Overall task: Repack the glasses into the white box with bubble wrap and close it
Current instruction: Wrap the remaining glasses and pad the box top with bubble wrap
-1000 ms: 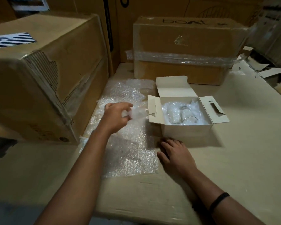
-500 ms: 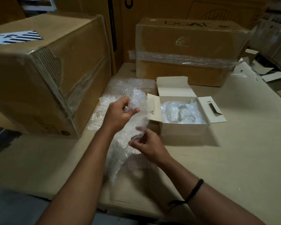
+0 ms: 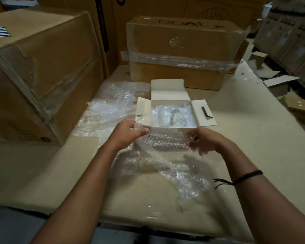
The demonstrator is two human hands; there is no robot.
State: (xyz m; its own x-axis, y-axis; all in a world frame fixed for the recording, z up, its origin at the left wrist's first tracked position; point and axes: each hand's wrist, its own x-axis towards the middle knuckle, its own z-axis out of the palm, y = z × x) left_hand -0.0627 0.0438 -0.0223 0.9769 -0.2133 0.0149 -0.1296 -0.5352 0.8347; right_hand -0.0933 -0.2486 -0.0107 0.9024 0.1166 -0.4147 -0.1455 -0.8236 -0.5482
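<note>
- The left hand [image 3: 128, 132] pinches the left end of a sheet of bubble wrap [image 3: 167, 140], thumb pointing right over the top and the other fingers curled under it.
- The right hand [image 3: 206, 140] grips the sheet's right end with curled fingers (motion blur hides exactly how they lie).
- Both hands are raised just in front of the white box [image 3: 167, 90], level with each other and apart, with the sheet stretched between them. Both forearms reach in from the near edge.
- The rest of the sheet hangs down and trails onto the cardboard-covered table [image 3: 253, 138], toward the right forearm.
- The white box sits open on the table, with its lid flap standing at the back and its side flaps spread out.
- The glasses [image 3: 176, 117] lie inside the box, bundled in bubble wrap (one rim shows through).
- More loose wrap [image 3: 109, 106] lies left of the box.
- A dark band [image 3: 245, 176] circles the right wrist.
- A large brown box [image 3: 42, 67] stands at the left, and a taped one [image 3: 183, 50] behind the white box.
</note>
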